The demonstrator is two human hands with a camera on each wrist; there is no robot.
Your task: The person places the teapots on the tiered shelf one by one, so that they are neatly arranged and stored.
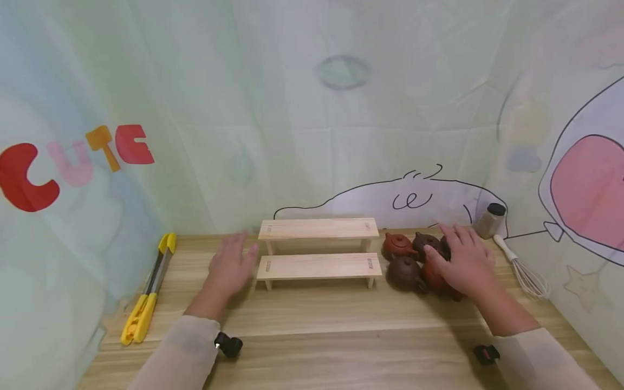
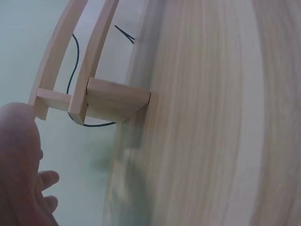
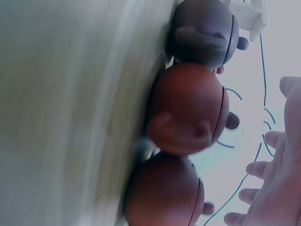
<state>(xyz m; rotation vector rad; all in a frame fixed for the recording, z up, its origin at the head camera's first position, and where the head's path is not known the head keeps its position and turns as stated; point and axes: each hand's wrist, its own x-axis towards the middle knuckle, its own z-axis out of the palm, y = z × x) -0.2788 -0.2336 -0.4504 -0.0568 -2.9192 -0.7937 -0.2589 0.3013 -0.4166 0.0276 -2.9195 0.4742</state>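
A two-tier wooden stand (image 1: 319,266) stands at the back middle of the table. My left hand (image 1: 233,266) hovers just beyond its left end with relaxed, spread fingers and holds nothing; in the left wrist view the thumb overlaps the stand's end (image 2: 77,101). Right of the stand, several small clay teapots, among them a reddish one (image 1: 398,246) and a dark brown one (image 1: 405,272), sit crowded together. Over the right side of this group my right hand (image 1: 465,260) is held with fingers spread, partly hiding some pots. The right wrist view shows its fingers apart from a red teapot (image 3: 188,108).
Yellow-handled tongs (image 1: 148,290) lie at the left table edge. A jar with a black lid (image 1: 491,221) stands in the back right corner, with a whisk (image 1: 524,268) lying beside it. Printed curtains (image 1: 312,135) rise behind the table and on both sides.
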